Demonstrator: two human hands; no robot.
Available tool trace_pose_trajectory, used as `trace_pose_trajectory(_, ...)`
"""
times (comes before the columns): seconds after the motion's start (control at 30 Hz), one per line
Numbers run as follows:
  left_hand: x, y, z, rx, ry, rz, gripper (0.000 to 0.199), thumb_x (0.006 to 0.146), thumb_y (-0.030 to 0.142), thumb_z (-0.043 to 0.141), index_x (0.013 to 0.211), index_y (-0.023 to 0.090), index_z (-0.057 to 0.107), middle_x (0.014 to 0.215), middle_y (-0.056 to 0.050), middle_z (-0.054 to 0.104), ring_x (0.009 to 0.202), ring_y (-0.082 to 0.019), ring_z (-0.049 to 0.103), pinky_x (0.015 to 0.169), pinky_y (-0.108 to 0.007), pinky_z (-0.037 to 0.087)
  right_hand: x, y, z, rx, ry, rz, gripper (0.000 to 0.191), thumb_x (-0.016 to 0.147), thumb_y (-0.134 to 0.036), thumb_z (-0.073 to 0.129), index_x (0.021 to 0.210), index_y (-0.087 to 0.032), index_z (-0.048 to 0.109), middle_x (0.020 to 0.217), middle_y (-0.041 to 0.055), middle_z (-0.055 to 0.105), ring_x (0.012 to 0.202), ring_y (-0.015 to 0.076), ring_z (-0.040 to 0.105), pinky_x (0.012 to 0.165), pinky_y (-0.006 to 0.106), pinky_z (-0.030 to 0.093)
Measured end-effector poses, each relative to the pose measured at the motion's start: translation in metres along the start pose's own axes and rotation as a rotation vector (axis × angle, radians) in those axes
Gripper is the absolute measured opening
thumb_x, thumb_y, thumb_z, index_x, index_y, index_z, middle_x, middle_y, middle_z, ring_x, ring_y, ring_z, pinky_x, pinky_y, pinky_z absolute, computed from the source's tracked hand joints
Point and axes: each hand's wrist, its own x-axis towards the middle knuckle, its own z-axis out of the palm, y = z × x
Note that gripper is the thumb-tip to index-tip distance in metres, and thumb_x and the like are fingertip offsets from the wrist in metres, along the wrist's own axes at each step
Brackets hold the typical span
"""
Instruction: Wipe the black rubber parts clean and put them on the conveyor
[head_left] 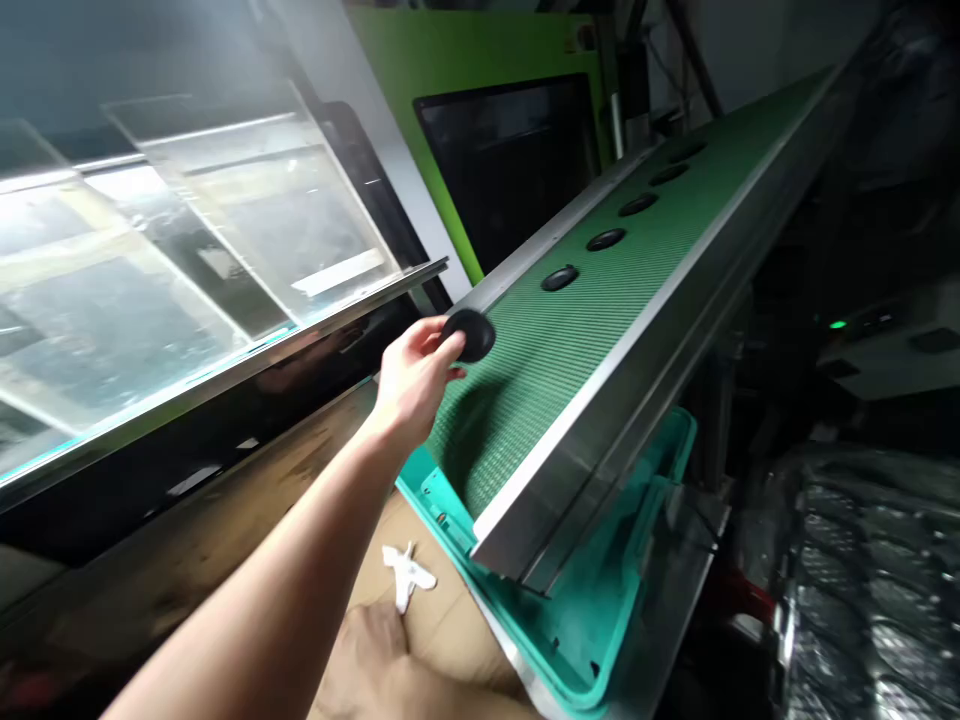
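Above the near end of a green conveyor belt, my left hand pinches a smooth black oval disc by its edge, between thumb and fingers. Several similar black discs lie in a row along the belt, going away from me. Low in the view, my right hand is over brown cardboard. Its fingers are blurred and partly out of sight. Close to it is a small white cross-shaped piece; whether the hand touches it, I cannot tell.
A teal plastic crate stands under the belt's end, by the conveyor's metal side rail. To the left is a machine with a clear window; a green machine panel rises behind. Plastic-wrapped trays sit at lower right.
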Motion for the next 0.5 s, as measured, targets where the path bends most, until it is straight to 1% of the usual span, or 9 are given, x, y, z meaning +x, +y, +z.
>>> trace_pose_trajectory(0.03, -0.028, -0.002, -0.026, -0.03, 0.044, -0.052, 0.031, 0.079, 0.029, 0.069, 0.107, 0.016, 0.066, 0.099, -0.006, 0.068, 0.078, -0.013, 0.063, 0.059, -0.019, 0.048, -0.005, 0.0, -0.003, -0.02, -0.004, 0.03, 0.021, 0.081, -0.029, 0.055, 0.097, -0.017, 0.063, 0.077, 0.0122, 0.069, 0.071, 0.0319, 0.067, 0.066, 0.046, 0.052)
trace_pose_trajectory(0.07, -0.06, -0.007, -0.054, -0.077, 0.123, -0.127, 0.034, 0.078, 0.03, 0.069, 0.11, 0.017, 0.066, 0.098, -0.005, 0.068, 0.073, -0.011, 0.062, 0.054, -0.016, 0.046, -0.009, 0.0, -0.006, -0.036, 0.003, 0.048, 0.022, 0.082, -0.03, 0.053, 0.098, -0.018, 0.062, 0.08, 0.012, 0.069, 0.074, 0.031, 0.067, 0.068, 0.045, 0.052)
trace_pose_trajectory(0.13, -0.13, -0.026, -0.109, -0.154, 0.348, -0.323, 0.04, 0.076, 0.03, 0.072, 0.114, 0.018, 0.066, 0.102, -0.005, 0.068, 0.074, -0.012, 0.062, 0.051, -0.014, 0.046, -0.014, 0.0, -0.01, -0.055, -0.008, 0.036, 0.026, 0.085, -0.032, 0.048, 0.102, -0.017, 0.061, 0.085, 0.0132, 0.07, 0.075, 0.031, 0.067, 0.068, 0.044, 0.052)
trace_pose_trajectory(0.2, -0.199, -0.052, -0.154, -0.195, 0.508, -0.528, 0.041, 0.074, 0.026, 0.075, 0.113, 0.019, 0.066, 0.104, -0.004, 0.069, 0.079, -0.013, 0.064, 0.057, -0.015, 0.051, -0.016, 0.0, -0.014, -0.061, -0.019, 0.011, 0.029, 0.087, -0.033, 0.043, 0.105, -0.016, 0.06, 0.087, 0.0136, 0.07, 0.077, 0.0304, 0.068, 0.068, 0.042, 0.052)
trace_pose_trajectory(0.23, -0.23, -0.065, -0.171, -0.224, 0.578, -0.588, 0.039, 0.072, 0.023, 0.077, 0.11, 0.018, 0.067, 0.103, -0.004, 0.07, 0.08, -0.012, 0.064, 0.061, -0.015, 0.053, -0.016, 0.0, -0.015, -0.071, -0.02, 0.008, 0.03, 0.088, -0.034, 0.042, 0.105, -0.017, 0.06, 0.086, 0.013, 0.07, 0.078, 0.0298, 0.068, 0.068, 0.041, 0.051)
trace_pose_trajectory(0.3, -0.278, -0.088, -0.194, -0.303, 0.67, -0.663, 0.034, 0.071, 0.018, 0.076, 0.105, 0.018, 0.069, 0.102, -0.003, 0.071, 0.083, -0.012, 0.065, 0.067, -0.015, 0.055, -0.018, 0.0, -0.016, -0.094, 0.001, 0.023, 0.031, 0.09, -0.039, 0.04, 0.104, -0.02, 0.061, 0.086, 0.0113, 0.07, 0.079, 0.0288, 0.068, 0.069, 0.039, 0.05)
trace_pose_trajectory(0.37, -0.308, -0.101, -0.204, -0.412, 0.773, -0.683, 0.028, 0.073, 0.013, 0.073, 0.101, 0.018, 0.07, 0.1, -0.002, 0.072, 0.085, -0.011, 0.066, 0.07, -0.015, 0.056, -0.02, -0.001, -0.014, -0.127, 0.027, 0.03, 0.034, 0.092, -0.043, 0.039, 0.104, -0.022, 0.062, 0.087, 0.0103, 0.071, 0.08, 0.0282, 0.068, 0.071, 0.038, 0.049)
trace_pose_trajectory(0.43, -0.322, -0.107, -0.206, -0.547, 0.846, -0.674, 0.021, 0.078, 0.01, 0.067, 0.097, 0.018, 0.069, 0.098, -0.002, 0.071, 0.083, -0.011, 0.067, 0.07, -0.018, 0.057, -0.022, -0.002, -0.011, -0.155, 0.037, 0.035, 0.034, 0.093, -0.044, 0.039, 0.106, -0.024, 0.062, 0.086, 0.0091, 0.071, 0.081, 0.027, 0.068, 0.073, 0.037, 0.048)
trace_pose_trajectory(0.5, -0.328, -0.108, -0.206, -0.667, 0.833, -0.654, 0.016, 0.082, 0.01, 0.061, 0.095, 0.015, 0.068, 0.097, -0.005, 0.071, 0.082, -0.014, 0.068, 0.072, -0.025, 0.06, -0.023, -0.001, -0.007, -0.167, 0.046, 0.036, 0.034, 0.093, -0.044, 0.04, 0.111, -0.026, 0.062, 0.088, 0.0078, 0.072, 0.083, 0.0254, 0.068, 0.074, 0.034, 0.047)
